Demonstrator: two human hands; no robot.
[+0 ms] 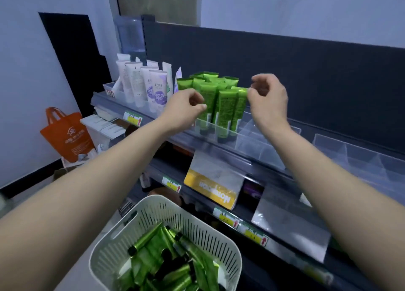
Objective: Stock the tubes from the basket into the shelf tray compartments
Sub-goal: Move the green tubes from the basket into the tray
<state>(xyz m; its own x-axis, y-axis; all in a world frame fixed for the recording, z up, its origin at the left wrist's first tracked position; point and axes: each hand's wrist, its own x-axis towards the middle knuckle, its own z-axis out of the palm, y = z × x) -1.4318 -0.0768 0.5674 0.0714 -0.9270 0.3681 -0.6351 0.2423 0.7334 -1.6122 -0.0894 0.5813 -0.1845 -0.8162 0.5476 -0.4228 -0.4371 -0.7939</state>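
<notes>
Several green tubes (225, 106) stand upright, caps down, in the left compartments of a clear shelf tray (252, 137). My right hand (269, 102) is at the right of the cluster, thumb and forefinger pinched on the top crimp of the rightmost green tube (242, 100). My left hand (186, 109) is at the left of the cluster, fingers curled shut, fingertips touching a front tube. Below, a white slotted basket (236, 247) holds several more green tubes (153, 260) lying loose.
White and purple tubes (142, 82) fill a tray further left on the same shelf. The tray's right compartments and a second clear tray (350, 150) hold nothing. Lower shelves carry a yellow sign (210, 192) and price tags. An orange bag (65, 137) stands on the floor at left.
</notes>
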